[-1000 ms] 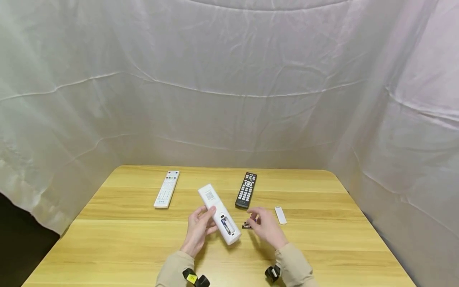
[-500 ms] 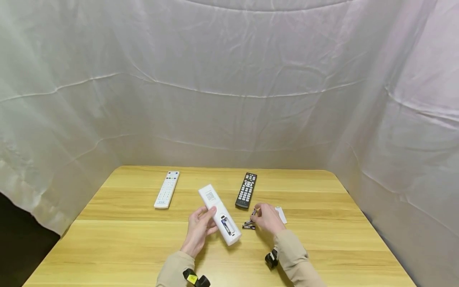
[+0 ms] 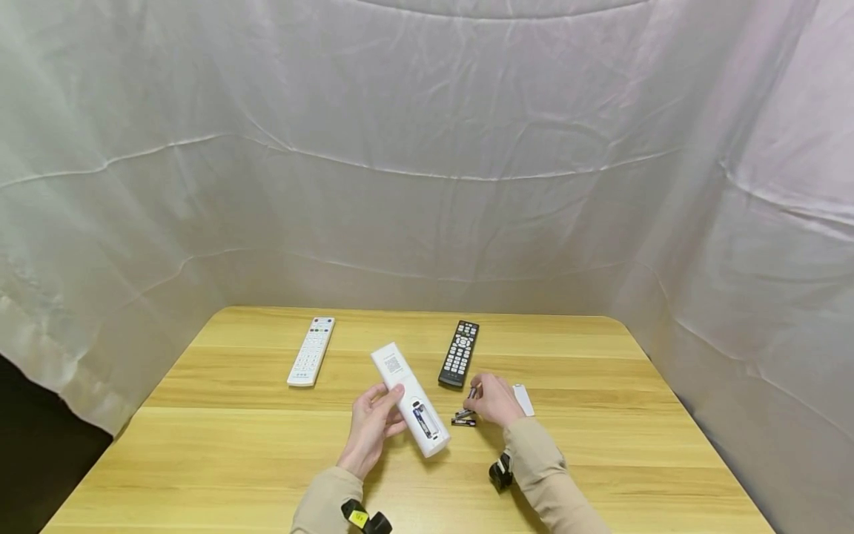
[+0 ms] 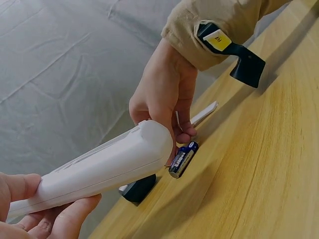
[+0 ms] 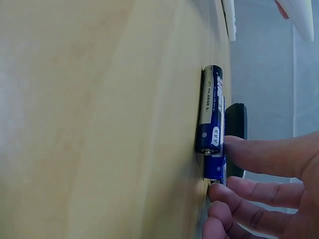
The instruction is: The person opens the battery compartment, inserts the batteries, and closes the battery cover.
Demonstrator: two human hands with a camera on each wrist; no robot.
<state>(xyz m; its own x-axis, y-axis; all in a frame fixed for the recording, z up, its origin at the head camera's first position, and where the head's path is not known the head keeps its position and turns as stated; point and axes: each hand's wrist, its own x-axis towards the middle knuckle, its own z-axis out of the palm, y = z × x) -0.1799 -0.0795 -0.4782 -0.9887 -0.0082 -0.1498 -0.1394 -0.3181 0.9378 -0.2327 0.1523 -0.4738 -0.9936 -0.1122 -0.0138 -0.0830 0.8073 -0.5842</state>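
My left hand [image 3: 369,432] grips a white remote control [image 3: 402,382], its back turned up and tilted above the table. In the remote's uncovered compartment lies one battery [image 3: 422,420], with a bare slot beside it. To the right, my right hand [image 3: 498,400] is down at a small group of loose AAA batteries. Its thumb and fingers are curled about one battery [image 3: 472,393] and seem to pinch it. Two others lie by the fingertips, the nearer one a blue and silver AAA battery [image 5: 211,109]. The fingers partly cover the batteries behind it.
A white battery cover [image 3: 523,400] lies just right of my right hand. Farther back are a black remote control [image 3: 458,354] and another white remote control [image 3: 310,352], both buttons up. The wooden table [image 3: 233,460] ends at a grey curtain [image 3: 427,222].
My right hand has shifted slightly right and away from me, from over the batteries to the far one, uncovering the nearer ones. My left hand and its remote control stay almost still.
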